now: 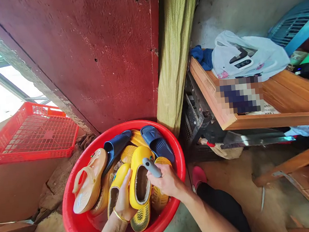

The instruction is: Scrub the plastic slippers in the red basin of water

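Note:
My left hand (125, 202), with a gold bangle at its wrist, grips a yellow closed-toe slipper (139, 156) with a fleecy lining. Its opening faces up toward me. My right hand (168, 182) is closed around a grey-handled tool (151, 167) at the slipper's opening; the tool's working end is hidden. Against my left hand lies another yellow slipper (119, 177). Below are a red basin (68, 215) and more footwear: a beige sandal (88, 182), a navy slide (116, 147), a second navy slide (158, 144) and several yellow soles.
A red plastic crate (46, 132) rests to the left. Behind the basin stand a maroon door (105, 62) and a yellowish post (177, 55). On the right, a wooden tray (280, 120) holds a white plastic bag (266, 54). A pink shoe (198, 175) shows beside the basin.

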Demonstrator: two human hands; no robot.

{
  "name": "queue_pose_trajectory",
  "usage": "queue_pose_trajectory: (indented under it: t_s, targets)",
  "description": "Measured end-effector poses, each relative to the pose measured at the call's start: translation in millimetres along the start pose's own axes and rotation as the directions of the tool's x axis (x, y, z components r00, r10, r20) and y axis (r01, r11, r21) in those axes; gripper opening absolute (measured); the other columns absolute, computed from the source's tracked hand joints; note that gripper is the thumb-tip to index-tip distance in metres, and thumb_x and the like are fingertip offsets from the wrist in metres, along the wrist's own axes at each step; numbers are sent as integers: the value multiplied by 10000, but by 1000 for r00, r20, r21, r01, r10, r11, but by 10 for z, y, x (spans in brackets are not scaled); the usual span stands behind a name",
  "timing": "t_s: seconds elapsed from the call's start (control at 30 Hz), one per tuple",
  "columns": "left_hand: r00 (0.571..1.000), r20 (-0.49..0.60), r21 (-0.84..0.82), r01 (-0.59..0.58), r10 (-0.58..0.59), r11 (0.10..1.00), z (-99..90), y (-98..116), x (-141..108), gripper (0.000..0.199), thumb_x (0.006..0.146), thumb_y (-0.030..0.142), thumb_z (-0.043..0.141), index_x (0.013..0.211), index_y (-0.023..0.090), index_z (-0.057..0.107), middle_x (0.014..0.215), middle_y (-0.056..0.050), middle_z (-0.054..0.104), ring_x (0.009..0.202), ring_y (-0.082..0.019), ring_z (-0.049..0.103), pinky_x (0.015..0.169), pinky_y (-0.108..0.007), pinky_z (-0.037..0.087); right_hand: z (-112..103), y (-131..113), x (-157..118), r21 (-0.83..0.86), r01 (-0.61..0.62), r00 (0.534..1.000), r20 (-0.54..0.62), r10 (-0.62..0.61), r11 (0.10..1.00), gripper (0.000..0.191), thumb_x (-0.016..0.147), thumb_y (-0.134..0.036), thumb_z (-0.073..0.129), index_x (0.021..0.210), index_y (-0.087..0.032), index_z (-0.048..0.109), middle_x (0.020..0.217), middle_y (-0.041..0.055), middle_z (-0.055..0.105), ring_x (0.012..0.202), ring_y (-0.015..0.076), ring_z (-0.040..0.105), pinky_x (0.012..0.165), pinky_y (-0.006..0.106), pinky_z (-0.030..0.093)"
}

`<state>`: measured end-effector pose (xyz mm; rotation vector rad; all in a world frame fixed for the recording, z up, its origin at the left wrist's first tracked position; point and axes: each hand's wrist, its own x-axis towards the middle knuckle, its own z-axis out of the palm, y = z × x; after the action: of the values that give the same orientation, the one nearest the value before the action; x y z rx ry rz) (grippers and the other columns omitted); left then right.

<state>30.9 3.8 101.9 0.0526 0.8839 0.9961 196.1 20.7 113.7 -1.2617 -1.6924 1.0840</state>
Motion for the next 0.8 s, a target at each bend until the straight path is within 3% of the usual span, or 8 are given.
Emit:
queue_pose_trajectory:
  t_s: [0.1,0.23,0.33,0.43,0.5,0.6,0.67,0.8]
  targets:
    - [997,72,-27,40,-38,999,-37,11,10,557,871,431,679,1341,137,623,1014,-167,795,928,-335,770,832,-449,615,-125,68,26,126,-91,991,-91,102,988,213,811,-353,585,650,-217,553,588,-44,514,549,115,498,522,218,382]
    - [984,168,-49,67,-58,997,-39,23,-21,553,882,460,650,1351,167,627,1094,-177,781,982,-335,759,844,-451,608,-243,193,97,286,-239,886,-326,329,928,289,723,-493,658,719,-209,605,565,-43,542,485,127,535,470,232,436]
    - [991,129,-56,51,-43,997,-13,25,-70,516,901,447,616,1351,195,634,1114,-172,777,990,-343,756,817,-462,612,-309,270,129,299,-261,846,-388,366,918,308,711,-450,646,874,-188,656,617,-33,593,473,136,575,460,242,469]
    - [996,55,-59,71,-68,996,1,33,-105,521,901,461,603,1353,204,635,1112,-175,777,982,-359,755,773,-471,620,-341,337,133,262,-243,856,-395,334,934,417,703,-363,610,1077,-187,660,800,10,690,542,153,638,487,258,513]
    - [997,33,-58,69,-68,996,-1,43,-113,527,898,478,598,1350,210,640,1101,-173,779,973,-365,757,747,-471,624,-342,372,127,237,-238,866,-388,316,942,443,686,-339,617,1105,-203,665,938,41,725,646,175,682,516,265,536]
    - [997,42,-52,64,-61,997,-7,55,-118,533,889,503,599,1334,214,654,1075,-167,783,959,-364,760,728,-466,628,-324,402,117,235,-287,867,-348,356,929,299,712,-414,657,912,-195,688,805,40,716,667,203,696,529,274,539]
    - [997,48,-45,65,-62,997,-7,56,-122,534,881,509,607,1321,211,663,1055,-162,787,951,-363,762,723,-464,629,-305,409,111,257,-309,867,-320,383,916,304,743,-491,665,784,-190,663,679,26,674,604,200,683,534,282,538]
    - [999,25,-29,36,-35,999,20,35,-124,512,861,472,647,1298,206,671,1025,-148,794,942,-355,765,728,-456,629,-261,413,101,299,-249,905,-266,331,921,359,738,-445,687,987,-186,690,885,52,731,681,197,703,606,304,568]
